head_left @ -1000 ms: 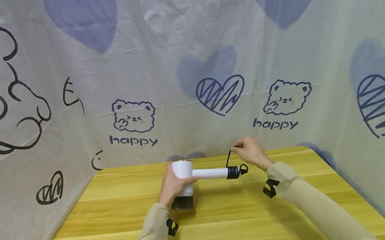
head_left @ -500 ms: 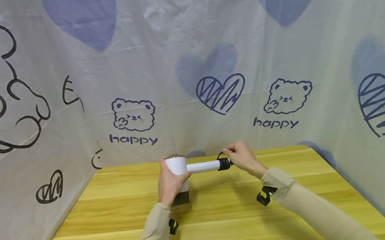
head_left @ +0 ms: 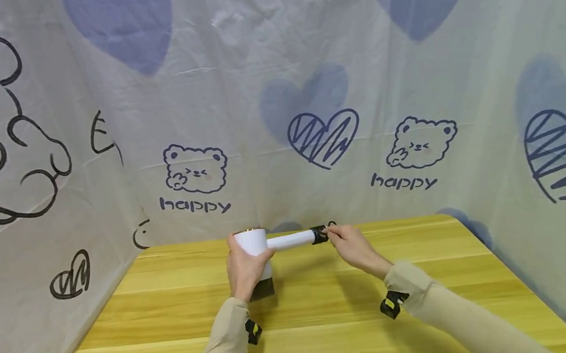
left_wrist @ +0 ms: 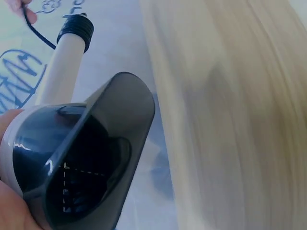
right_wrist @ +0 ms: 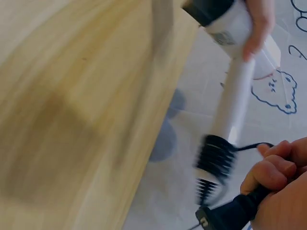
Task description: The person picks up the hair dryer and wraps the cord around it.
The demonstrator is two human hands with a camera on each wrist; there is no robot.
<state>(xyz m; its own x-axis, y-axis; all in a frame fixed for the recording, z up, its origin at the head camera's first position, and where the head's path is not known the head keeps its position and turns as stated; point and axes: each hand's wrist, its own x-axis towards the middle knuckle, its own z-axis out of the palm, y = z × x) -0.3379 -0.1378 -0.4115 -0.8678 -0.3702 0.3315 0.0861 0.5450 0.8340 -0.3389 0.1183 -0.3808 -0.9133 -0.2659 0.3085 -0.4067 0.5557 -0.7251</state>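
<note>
My left hand (head_left: 244, 268) grips a white hair dryer (head_left: 290, 241) by its barrel, thumb towards the handle. The barrel's dark flat nozzle (left_wrist: 132, 103) points down towards the table and fills much of the left wrist view. The handle reaches out to the right. Black power cord (right_wrist: 216, 155) is wound in tight turns around the handle's end. Just beyond it, my right hand (head_left: 356, 249) holds the cord's loose end with curled fingers, and the black plug (right_wrist: 232, 213) sticks out from them. A short stretch of cord runs from the coil to these fingers.
The dryer is held above a yellow wood-grain table (head_left: 308, 333), near its far edge. Behind it hangs a pale curtain (head_left: 250, 43) printed with hearts and bears, which also closes in both sides. Each wrist carries a small black camera (head_left: 391, 304).
The hair dryer has moved left and slightly back in my left hand, its handle end rising. My right hand has come down and left, from above the coil to beside the handle's end.
</note>
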